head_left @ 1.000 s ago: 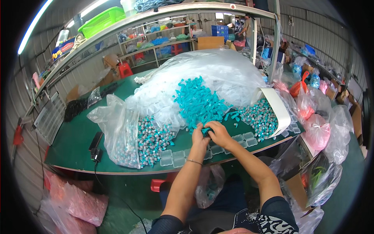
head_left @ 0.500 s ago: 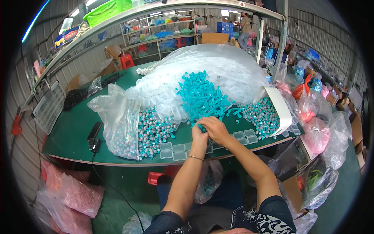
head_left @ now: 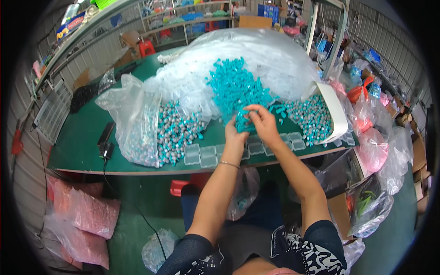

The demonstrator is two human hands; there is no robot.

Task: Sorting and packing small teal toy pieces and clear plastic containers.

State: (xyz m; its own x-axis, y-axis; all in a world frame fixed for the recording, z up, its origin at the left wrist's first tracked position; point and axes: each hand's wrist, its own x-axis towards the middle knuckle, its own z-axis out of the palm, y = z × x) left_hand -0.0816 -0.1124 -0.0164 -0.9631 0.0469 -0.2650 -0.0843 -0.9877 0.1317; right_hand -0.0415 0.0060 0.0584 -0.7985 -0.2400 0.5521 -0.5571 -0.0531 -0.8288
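Note:
A heap of small teal plastic pieces lies in the middle of the table, too small to name more exactly. My left hand, in front of the heap, cups a handful of these teal pieces. Over that handful, my right hand has its thumb and fingers drawn together; whatever they pinch is hidden. Below both hands, small clear plastic boxes stand in rows along the front edge, partly covered by my wrists. Grey balls with teal parts spill from a clear plastic bag on the left.
More grey and teal balls lie by a white tub tipped on its side at right. A large clear plastic bag of translucent pieces fills the back. A black adapter with a cable sits left. Pink-filled bags rest on the floor.
My hands have lifted slightly and moved apart; the teal handful in my left palm now shows. The view has tilted down, so the table appears higher.

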